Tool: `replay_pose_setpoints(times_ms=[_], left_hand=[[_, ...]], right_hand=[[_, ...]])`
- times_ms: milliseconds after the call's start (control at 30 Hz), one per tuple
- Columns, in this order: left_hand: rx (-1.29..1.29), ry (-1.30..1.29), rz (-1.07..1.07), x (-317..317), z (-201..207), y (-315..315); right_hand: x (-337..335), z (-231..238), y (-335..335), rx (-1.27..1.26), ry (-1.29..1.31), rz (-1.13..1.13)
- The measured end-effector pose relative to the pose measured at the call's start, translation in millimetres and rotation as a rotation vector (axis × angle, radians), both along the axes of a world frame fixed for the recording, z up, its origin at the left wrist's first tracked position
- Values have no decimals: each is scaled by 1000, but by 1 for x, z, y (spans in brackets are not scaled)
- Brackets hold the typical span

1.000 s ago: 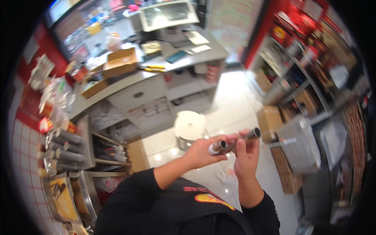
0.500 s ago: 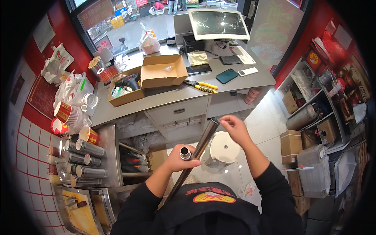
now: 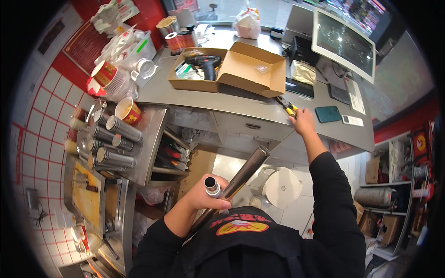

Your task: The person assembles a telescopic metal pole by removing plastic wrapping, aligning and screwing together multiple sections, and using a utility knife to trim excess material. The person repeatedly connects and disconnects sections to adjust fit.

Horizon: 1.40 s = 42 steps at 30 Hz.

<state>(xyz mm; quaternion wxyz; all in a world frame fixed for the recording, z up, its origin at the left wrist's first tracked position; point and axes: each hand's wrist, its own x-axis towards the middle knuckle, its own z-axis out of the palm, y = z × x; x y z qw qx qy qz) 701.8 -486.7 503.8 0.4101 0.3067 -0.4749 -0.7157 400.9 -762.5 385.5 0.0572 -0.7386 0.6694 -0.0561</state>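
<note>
My left hand (image 3: 202, 194) is wrapped round a long shiny metal tube (image 3: 246, 167), which slants from my apron up toward the counter. The same hand holds a short metal tube (image 3: 212, 186), its open dark end facing up. At the counter's front edge, my right hand (image 3: 303, 123) has its fingers closed on the yellow handles of the pliers (image 3: 288, 106). The pliers lie on the counter (image 3: 185, 98), jaws pointing toward an open cardboard box (image 3: 252, 69). A black power drill (image 3: 206, 65) rests in the box's left part.
A green phone (image 3: 327, 114) and a white remote-like device (image 3: 352, 120) lie right of my right hand. Below the counter stands a round white stool (image 3: 282, 187). Several metal cylinders (image 3: 116, 157) are stacked at left beside paper cups (image 3: 109, 76). A monitor (image 3: 344, 42) stands at the back right.
My right hand has left the top end of the long tube and reached forward to the pliers. The left hand still holds both tubes. The view has turned to the left.
</note>
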Motion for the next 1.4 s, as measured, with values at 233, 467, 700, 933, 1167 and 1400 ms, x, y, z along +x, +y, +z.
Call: replay_pose_setpoints(times_ms=[233,467,700,933,1167,1400], left_hand=[[-21,-4,16,-28,4,-1],[-62,-150,24,-38,9,-7],[73,-256,-41,-43,20,-4],[150,-333,-45,-40,21,12],[-26,-541,-96,-30,27,26],[-87,-542,-93,-28,30,37]], right_hand=[[-21,-15,-11,-53,95,179],[-74,53,126,631,-1147,242],[-90,100,257,1009,-1780,488],[-93,135,275,543,-1049,439],[-95,176,265,393,-674,619],[-82,195,261,401,-616,656]])
